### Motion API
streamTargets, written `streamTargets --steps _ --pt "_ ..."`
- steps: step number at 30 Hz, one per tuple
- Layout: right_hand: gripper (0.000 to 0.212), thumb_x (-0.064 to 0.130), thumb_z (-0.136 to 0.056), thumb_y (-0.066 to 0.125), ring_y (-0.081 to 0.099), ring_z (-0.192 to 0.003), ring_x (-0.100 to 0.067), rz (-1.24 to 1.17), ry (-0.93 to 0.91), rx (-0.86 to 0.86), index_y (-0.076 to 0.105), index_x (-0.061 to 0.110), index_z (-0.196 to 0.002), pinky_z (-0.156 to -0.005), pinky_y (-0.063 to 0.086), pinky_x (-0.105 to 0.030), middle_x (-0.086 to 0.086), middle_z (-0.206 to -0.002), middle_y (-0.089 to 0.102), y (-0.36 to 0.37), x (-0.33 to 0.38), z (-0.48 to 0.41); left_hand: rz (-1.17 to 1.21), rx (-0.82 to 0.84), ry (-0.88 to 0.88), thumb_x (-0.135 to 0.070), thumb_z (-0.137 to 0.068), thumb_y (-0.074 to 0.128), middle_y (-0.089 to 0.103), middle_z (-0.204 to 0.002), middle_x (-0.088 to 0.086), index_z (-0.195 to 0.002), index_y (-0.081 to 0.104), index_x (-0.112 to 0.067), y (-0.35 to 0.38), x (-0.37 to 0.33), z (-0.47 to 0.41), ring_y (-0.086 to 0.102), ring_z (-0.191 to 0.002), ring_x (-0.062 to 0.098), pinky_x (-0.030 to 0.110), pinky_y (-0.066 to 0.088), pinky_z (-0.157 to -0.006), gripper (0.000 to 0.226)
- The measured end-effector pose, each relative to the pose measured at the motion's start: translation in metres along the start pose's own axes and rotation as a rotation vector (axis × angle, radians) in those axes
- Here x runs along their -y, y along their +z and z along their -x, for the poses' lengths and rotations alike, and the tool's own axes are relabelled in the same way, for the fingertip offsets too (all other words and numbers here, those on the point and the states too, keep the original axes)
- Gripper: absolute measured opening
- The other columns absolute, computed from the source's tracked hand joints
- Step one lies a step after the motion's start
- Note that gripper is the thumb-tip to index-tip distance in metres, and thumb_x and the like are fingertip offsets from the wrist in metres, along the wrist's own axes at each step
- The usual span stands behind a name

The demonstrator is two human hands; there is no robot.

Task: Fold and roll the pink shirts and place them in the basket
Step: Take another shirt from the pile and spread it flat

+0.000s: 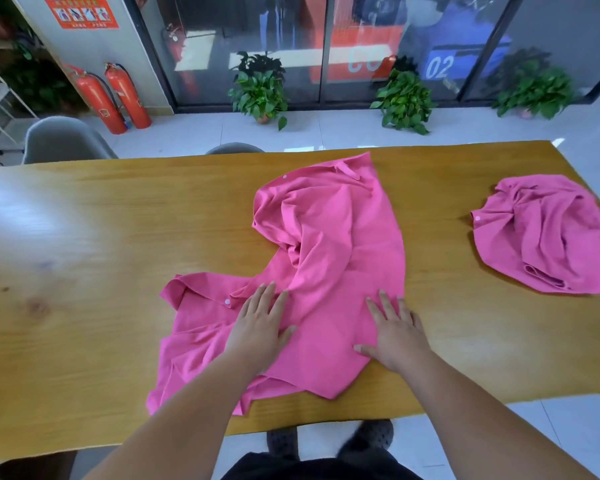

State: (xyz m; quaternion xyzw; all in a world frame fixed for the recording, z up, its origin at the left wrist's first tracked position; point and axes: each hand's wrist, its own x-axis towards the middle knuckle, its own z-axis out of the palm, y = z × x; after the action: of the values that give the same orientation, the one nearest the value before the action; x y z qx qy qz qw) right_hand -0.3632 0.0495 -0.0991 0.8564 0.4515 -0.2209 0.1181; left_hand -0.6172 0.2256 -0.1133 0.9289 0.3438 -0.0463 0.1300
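The pink shirt [329,244] is spread rumpled at the middle of the wooden table [101,237], pressed flat by the left hand [260,327] and right hand [394,332], fingers straight. Soft, light, limp cloth is judged; edges and hem are best taken hold of.

Both hands, left hand [258,323] and right hand [394,330], press flat on a spread pink shirt [329,237].
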Motion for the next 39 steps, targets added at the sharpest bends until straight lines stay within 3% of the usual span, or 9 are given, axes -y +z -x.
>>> streamTargets --steps 6,11,15,18,21,25,32,34,39 --pt "0.113 0.084 -0.084 0.059 -0.007 -0.162 -0.039 -0.035 0.031 -0.008 -0.005 0.042 -0.167 -0.129 0.014 -0.055 -0.006 -0.176 -0.015 -0.002 -0.056 0.003 -0.096 -0.035 0.028 -0.06 -0.108 0.034 -0.008 -0.177 0.009 -0.17 0.007 -0.025 -0.003 -0.044 0.006 -0.014 -0.163 0.03 0.047 -0.001 -0.132 0.076" --pt "0.097 0.071 -0.091 0.064 0.002 -0.161 -0.039 -0.167 0.09 -0.039 0.006 0.048 -0.166 -0.127 0.024 -0.056 -0.012 -0.176 -0.003 0.004 -0.115 0.011 -0.095 -0.019 0.056 -0.057 -0.106 0.037 0.008 -0.177 0.01 -0.169 0.019 -0.024 0.015 -0.107 0.01 0.007 -0.163 0.031 0.053 0.019 -0.131 0.073" --pt "0.081 0.056 -0.099 0.063 0.004 -0.161 -0.036 -0.114 -0.036 -0.154 0.016 0.05 -0.165 -0.127 0.025 -0.052 -0.008 -0.176 -0.004 0.009 -0.137 0.017 -0.07 0.102 -0.053 -0.057 -0.105 0.041 -0.007 -0.177 0.008 -0.169 0.0 -0.03 0.035 -0.159 0.017 -0.004 -0.164 0.032 0.055 0.011 -0.131 0.08" --pt "0.082 0.057 -0.101 0.056 0.005 -0.162 -0.035 0.001 -0.222 -0.229 0.01 0.04 -0.168 -0.129 0.021 -0.051 -0.007 -0.177 -0.009 0.017 -0.128 0.024 -0.051 0.082 -0.168 -0.06 -0.103 0.041 -0.005 -0.177 0.008 -0.168 0.002 -0.032 0.041 -0.177 0.021 0.0 -0.163 0.036 0.059 0.015 -0.129 0.081" --pt "0.091 0.074 -0.098 0.042 -0.006 -0.163 -0.029 0.007 -0.287 -0.137 -0.005 0.039 -0.167 -0.131 0.014 -0.051 -0.002 -0.176 -0.015 0.031 -0.13 0.03 0.012 0.07 -0.245 -0.064 -0.103 0.041 -0.006 -0.177 0.005 -0.168 0.002 -0.034 0.042 -0.179 0.026 0.003 -0.163 0.034 0.057 0.021 -0.129 0.082" --pt "0.093 0.079 -0.095 0.041 -0.009 -0.163 -0.025 0.01 -0.241 -0.119 -0.005 0.041 -0.167 -0.13 0.014 -0.051 0.0 -0.176 -0.016 0.03 -0.165 0.022 0.1 0.038 -0.355 -0.075 -0.101 0.03 0.009 -0.176 0.008 -0.169 0.008 -0.031 0.035 -0.166 0.032 0.014 -0.161 0.032 0.052 0.026 -0.128 0.084" --pt "0.091 0.05 -0.096 0.065 0.009 -0.162 -0.037 0.163 -0.128 -0.076 0.015 0.026 -0.168 -0.129 0.017 -0.056 -0.011 -0.176 0.01 -0.016 -0.19 0.0 0.076 0.1 -0.37 -0.082 -0.098 0.014 0.023 -0.175 0.004 -0.169 0.001 -0.029 0.027 -0.144 0.022 0.025 -0.159 0.026 0.05 0.024 -0.129 0.09" --pt "0.083 0.046 -0.101 0.056 0.005 -0.162 -0.038 0.11 -0.167 -0.063 0.012 0.026 -0.169 -0.129 0.018 -0.056 -0.009 -0.177 0.002 -0.016 -0.167 0.002 0.079 0.118 -0.349 -0.084 -0.098 0.012 0.017 -0.176 0.003 -0.169 -0.002 -0.03 0.029 -0.14 0.021 0.019 -0.161 0.025 0.05 0.021 -0.13 0.091" --pt "0.094 0.071 -0.099 0.045 -0.009 -0.161 -0.043 -0.002 -0.105 0.054 -0.007 0.033 -0.168 -0.126 0.023 -0.06 -0.01 -0.174 -0.022 0.007 -0.124 0.009 0.096 0.169 -0.364 -0.086 -0.096 0.013 0.002 -0.178 0.003 -0.169 -0.006 -0.032 0.021 -0.108 0.017 0.005 -0.164 0.024 0.052 0.019 -0.13 0.092"
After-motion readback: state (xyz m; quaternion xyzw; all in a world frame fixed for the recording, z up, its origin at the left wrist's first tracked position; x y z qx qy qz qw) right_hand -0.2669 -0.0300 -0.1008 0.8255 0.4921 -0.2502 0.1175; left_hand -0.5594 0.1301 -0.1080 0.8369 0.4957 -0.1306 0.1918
